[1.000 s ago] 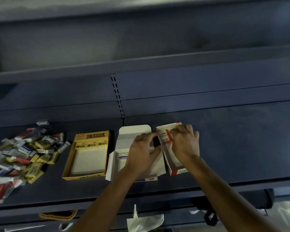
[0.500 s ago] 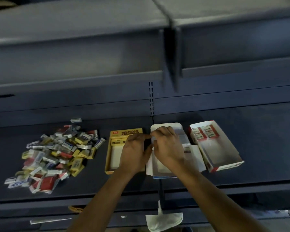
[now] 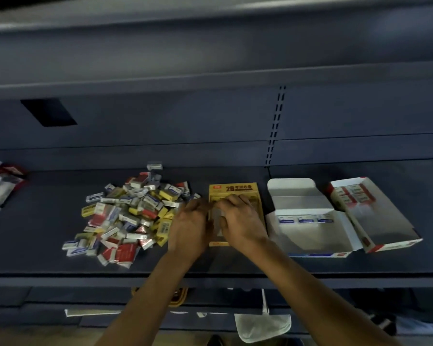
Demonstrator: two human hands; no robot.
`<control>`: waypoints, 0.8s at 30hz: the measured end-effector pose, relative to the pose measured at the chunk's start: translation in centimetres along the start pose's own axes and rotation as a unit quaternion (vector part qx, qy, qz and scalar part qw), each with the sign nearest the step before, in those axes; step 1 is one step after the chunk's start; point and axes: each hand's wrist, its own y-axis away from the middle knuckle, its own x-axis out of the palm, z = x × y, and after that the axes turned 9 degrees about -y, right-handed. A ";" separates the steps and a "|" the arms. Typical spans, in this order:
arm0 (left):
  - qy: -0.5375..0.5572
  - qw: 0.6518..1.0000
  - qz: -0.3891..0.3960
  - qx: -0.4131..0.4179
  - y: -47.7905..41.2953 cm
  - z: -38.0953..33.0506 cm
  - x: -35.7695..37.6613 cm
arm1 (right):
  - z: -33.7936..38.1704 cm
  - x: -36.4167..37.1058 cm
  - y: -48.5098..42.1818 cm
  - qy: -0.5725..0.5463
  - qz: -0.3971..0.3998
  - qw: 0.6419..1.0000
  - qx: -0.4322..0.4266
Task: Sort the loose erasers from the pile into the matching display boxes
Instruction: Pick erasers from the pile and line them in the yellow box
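Blur masks left hand and right hand (both over yellow box).

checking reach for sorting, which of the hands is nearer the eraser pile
Left. The left hand is at the right edge of the eraser pile; the right hand is farther right, over the yellow box.

Dim, bluish light; motion blur smears the view, wide-angle lens bending its edges.
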 end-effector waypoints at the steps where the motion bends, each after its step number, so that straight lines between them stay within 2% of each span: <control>1: -0.015 1.000 -0.003 -0.003 0.3 0.7 -0.3 | 0.5 0.5 -0.2 -0.002 0.007 1.000 0.000; 9: -0.144 0.980 0.082 -0.114 3.0 5.6 -1.7 | 4.2 3.8 -1.9 -0.021 0.041 0.999 -0.015; 14: -0.189 0.976 0.062 -0.086 3.6 6.3 -1.6 | 5.2 5.2 -3.4 -0.031 0.069 0.996 -0.044; 18: -0.167 0.981 0.062 -0.076 3.7 6.9 -1.3 | 5.6 6.0 -4.3 0.018 0.095 0.994 -0.047; 24: -0.095 0.994 0.014 -0.045 3.6 8.1 -1.4 | 5.7 7.2 -4.5 0.039 0.055 0.997 -0.044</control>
